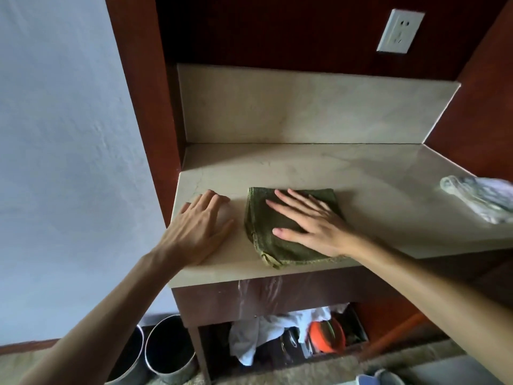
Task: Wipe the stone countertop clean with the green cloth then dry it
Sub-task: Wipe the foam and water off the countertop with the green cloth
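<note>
Green cloth point(280, 234) under flat right hand point(311, 220), countertop point(374, 195).

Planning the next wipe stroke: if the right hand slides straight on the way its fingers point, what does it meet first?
The right hand, flat on the green cloth, points up-left across the countertop. The stone ahead looks bare, so it would probably first reach the backsplash near the left corner; depth is uncertain.

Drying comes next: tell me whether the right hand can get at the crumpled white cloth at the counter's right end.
Probably yes: bare stone countertop separates the right hand from that white cloth.
</note>
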